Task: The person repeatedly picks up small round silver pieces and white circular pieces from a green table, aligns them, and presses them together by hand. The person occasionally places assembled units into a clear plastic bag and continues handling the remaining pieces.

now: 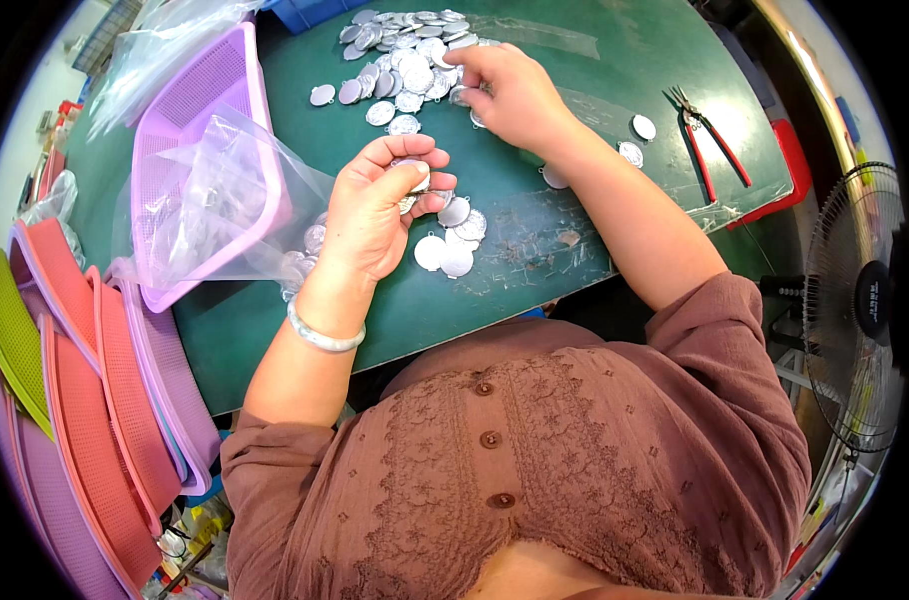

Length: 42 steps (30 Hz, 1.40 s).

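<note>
Near the middle, my left hand (pixel 380 205) is closed around a few round silver medallions (pixel 411 177), with the thumb lying on top of them. My right hand (pixel 515 95) reaches to the right side of a large heap of silver medallions (pixel 400 60). Its fingertips touch discs there, and a gap shows between the index finger and thumb. Some discs have a small loop on the rim. A smaller cluster of medallions (pixel 455 240) lies just right of my left hand. More medallions (pixel 313 240) lie partly behind my left wrist.
On the green table (pixel 535 290), a purple basket (pixel 145 190) holds a clear plastic bag (pixel 215 200). Red-handled pliers (pixel 708 145) and a few loose medallions (pixel 644 127) lie at right. Stacked baskets (pixel 85 400) stand left; a fan (pixel 855 300) is at right.
</note>
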Each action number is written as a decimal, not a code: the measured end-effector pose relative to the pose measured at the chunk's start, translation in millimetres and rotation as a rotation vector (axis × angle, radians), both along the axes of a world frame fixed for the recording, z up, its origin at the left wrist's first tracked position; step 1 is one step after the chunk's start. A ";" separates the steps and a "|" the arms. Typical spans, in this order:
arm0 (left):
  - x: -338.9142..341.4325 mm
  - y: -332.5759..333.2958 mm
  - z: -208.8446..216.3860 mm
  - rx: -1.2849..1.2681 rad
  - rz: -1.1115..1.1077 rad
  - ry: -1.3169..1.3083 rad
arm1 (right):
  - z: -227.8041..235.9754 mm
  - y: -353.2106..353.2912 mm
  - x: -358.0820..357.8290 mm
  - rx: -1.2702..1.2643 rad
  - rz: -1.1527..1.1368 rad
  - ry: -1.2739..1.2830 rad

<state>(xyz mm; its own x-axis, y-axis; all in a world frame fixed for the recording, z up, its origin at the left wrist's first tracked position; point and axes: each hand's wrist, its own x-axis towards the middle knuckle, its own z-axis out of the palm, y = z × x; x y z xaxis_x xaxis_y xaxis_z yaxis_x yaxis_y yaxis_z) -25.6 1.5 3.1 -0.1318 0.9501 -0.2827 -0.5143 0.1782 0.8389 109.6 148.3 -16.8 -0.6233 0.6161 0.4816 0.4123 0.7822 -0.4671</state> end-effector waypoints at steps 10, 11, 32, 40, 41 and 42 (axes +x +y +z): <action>-1.6 2.7 -7.9 0.022 0.043 -0.018 | 23.6 -28.1 7.3 -1.112 0.364 0.512; -1.6 2.4 -7.5 0.024 0.047 -0.017 | 24.6 -31.3 7.0 -1.107 0.398 0.487; -5.1 2.2 -3.1 0.117 0.010 -0.179 | 15.3 -5.0 20.3 -0.327 0.085 0.099; -1.5 1.6 -7.7 0.074 0.058 0.031 | 20.6 2.2 31.7 -0.160 0.124 -0.153; -1.6 1.7 -7.7 0.076 0.057 0.049 | 18.7 2.8 31.9 -0.114 0.146 -0.154; -1.7 1.7 -7.7 0.068 0.051 0.046 | 17.1 3.0 32.0 -0.067 0.168 -0.155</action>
